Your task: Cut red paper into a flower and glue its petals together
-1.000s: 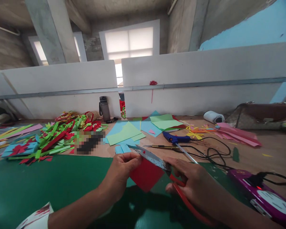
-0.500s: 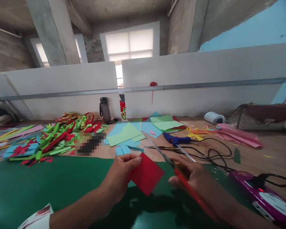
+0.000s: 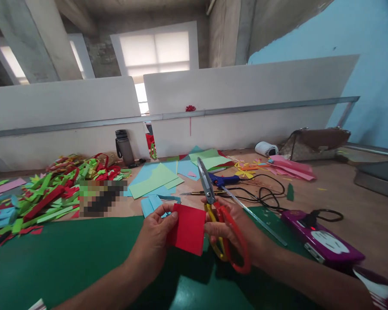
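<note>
Red paper [image 3: 188,228] was pinched in the left hand's [image 3: 155,237] closed grip above the green mat [image 3: 93,262]; the right hand [image 3: 228,221], clasped around scissors [image 3: 210,191], touched the paper's right edge.

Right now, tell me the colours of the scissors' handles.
Scissors: one orange-red, one yellow; head view.

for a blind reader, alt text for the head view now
Left fingers hold a red paper square over a green mat; the right hand holds scissors, blades up. Behind lie coloured paper sheets, a blue glue gun and a purple power strip.
</note>
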A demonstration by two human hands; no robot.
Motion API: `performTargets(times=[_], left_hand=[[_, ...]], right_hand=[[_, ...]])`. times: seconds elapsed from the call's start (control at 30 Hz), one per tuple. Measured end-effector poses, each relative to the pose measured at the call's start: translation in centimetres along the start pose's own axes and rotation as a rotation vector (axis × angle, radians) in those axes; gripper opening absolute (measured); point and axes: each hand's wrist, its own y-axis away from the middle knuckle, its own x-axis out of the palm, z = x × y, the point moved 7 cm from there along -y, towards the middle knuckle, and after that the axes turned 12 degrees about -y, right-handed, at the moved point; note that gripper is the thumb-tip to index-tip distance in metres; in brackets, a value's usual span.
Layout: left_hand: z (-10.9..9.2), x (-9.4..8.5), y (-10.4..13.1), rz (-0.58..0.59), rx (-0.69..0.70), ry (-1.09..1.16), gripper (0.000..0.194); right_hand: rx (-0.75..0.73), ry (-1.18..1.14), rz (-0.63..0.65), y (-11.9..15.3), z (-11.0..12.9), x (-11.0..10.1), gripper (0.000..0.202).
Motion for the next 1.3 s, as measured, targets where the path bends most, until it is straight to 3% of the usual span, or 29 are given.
performTargets(times=[0.37, 0.57, 0.77, 1.0, 1.17, 1.3], left_hand=[[-0.3, 0.6, 0.8, 0.069, 0.089, -0.203, 0.022], [0.5, 1.6, 0.8, 0.252, -0.002, -0.342, 0.016], [0.3, 2.9, 1.3, 0.375, -0.040, -0.511, 0.025], [-0.1, 0.7, 0.0, 0.146, -0.077, -0.139, 0.023], [0.1, 0.3, -0.1, 0.114, -0.092, -0.020, 0.022], [0.2, 0.2, 0.1, 0.052, -0.071, 0.028, 0.029]], right_hand=[[-0.150, -0.059, -0.017, 0.4, 1.8, -0.2, 0.041], [-0.131, 0.017, 0.004, 0.2, 2.1, -0.3, 0.044], [-0.042, 0.131, 0.070, 0.5, 1.1, 0.7, 0.057], [-0.213, -0.016, -0.041, -0.1, 2.5, -0.9, 0.054], [-0.150, -0.019, -0.039, 0.0, 2.2, -0.7, 0.058], [-0.124, -0.065, 0.034, 0.0, 0.9, 0.0, 0.060]])
